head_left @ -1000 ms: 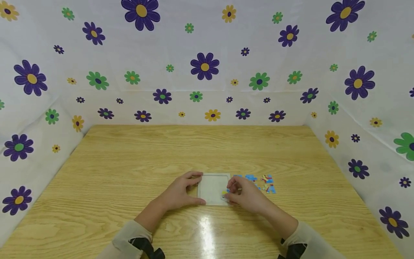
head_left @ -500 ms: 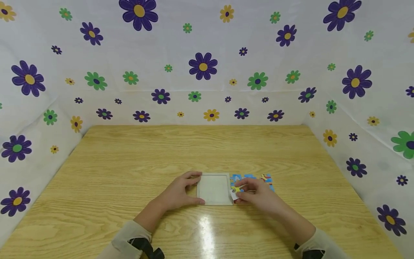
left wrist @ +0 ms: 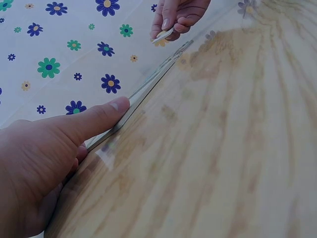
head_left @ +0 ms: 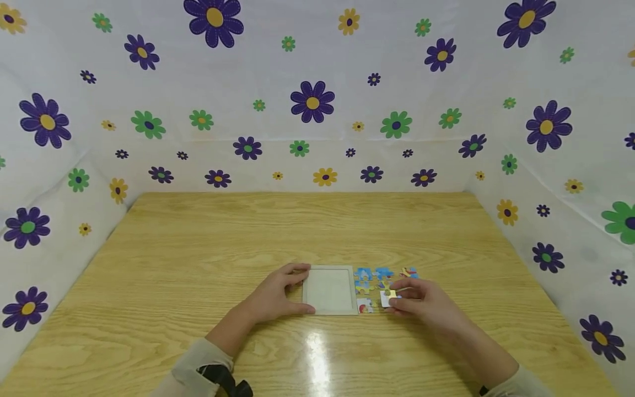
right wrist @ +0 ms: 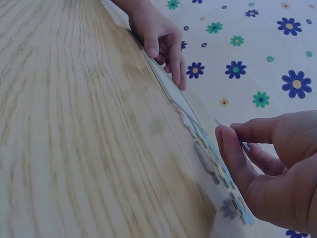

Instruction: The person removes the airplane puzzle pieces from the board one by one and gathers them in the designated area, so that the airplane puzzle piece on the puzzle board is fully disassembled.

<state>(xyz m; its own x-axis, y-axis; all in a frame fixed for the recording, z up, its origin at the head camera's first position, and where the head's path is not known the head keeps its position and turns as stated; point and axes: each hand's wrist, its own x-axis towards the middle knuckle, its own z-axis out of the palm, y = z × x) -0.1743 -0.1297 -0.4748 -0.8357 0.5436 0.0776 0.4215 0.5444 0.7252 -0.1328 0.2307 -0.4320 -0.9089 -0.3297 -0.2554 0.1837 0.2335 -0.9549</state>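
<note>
A shallow white puzzle tray (head_left: 305,292) with a raised rim lies flat on the table, its inside bare. My left hand (head_left: 276,292) holds the tray's left side, thumb at the near corner and fingers at the far one. In the left wrist view, the thumb of my left hand (left wrist: 59,144) lies along the tray's edge. My right hand (head_left: 424,303) pinches a white and yellow jigsaw piece (head_left: 387,299) between thumb and fingers, raised over other pieces. Right of the tray, several jigsaw pieces (head_left: 364,274) lie in rows; my right hand hides some.
The wood-grain table (head_left: 238,231) reaches back to a white flowered cloth (head_left: 223,116), which also hangs along both sides. Light glares off the table (head_left: 317,358) in front of the tray.
My right hand has moved right from the tray's edge. It set one piece down beside the tray's near right corner and now pinches another. My left hand has stayed in place.
</note>
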